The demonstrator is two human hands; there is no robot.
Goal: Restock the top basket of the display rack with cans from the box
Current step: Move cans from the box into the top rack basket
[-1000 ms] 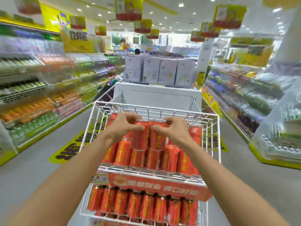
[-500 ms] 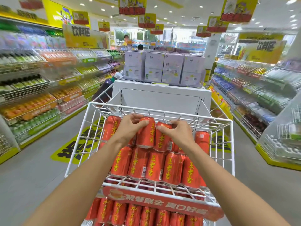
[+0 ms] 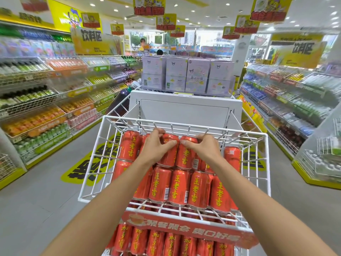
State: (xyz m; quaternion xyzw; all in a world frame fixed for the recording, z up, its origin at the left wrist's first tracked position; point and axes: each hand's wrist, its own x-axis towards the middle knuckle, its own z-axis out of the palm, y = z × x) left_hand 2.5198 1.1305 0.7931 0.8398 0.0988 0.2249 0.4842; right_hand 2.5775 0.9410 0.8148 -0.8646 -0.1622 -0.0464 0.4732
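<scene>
Frame centre: left hand [image 3: 156, 147] grips left can [image 3: 168, 157], right hand [image 3: 205, 149] grips right can [image 3: 185, 154], back of basket [image 3: 184, 125].

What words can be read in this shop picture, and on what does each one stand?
"王老吉": on the red cans in the top basket.
"饮料区": on the left hanging sign and the right hanging sign.
"聚餐聚会": on the red strip; the rest is blurred.
Too blurred to read: lower cans, purple boxes, shelf labels.
</scene>
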